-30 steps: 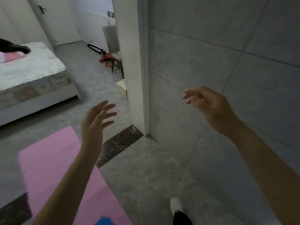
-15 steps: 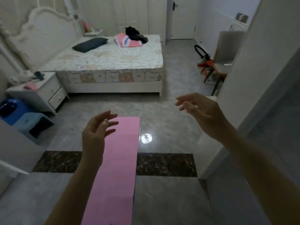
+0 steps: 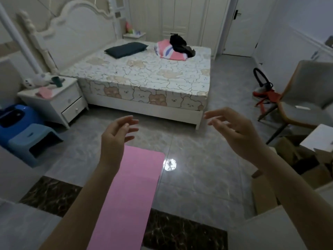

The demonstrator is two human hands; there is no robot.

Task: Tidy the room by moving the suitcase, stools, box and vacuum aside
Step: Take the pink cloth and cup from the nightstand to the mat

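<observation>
Swinging off the tiled wall, the view now takes in the whole bedroom from its threshold, both hands raised and holding nothing.

Left hand (image 3: 115, 134) and right hand (image 3: 234, 130) hover above the floor with fingers loosely spread, gripping nothing; so no item is in hand yet, and I judge the tidying barely begun; two blue stools (image 3: 27, 134) sit stacked or nested at the left, just beside the nightstand (image 3: 54, 98); an open cardboard box (image 3: 295, 159) lies on the floor at the right, close under the right forearm; the red and black vacuum (image 3: 263, 89) stands further back on the right, behind the grey chair (image 3: 306, 94); no suitcase shows from here; a pink mat (image 3: 129, 195) runs forward between the arms toward the bed (image 3: 153, 73); the box looks the nearest thing to reach.
</observation>
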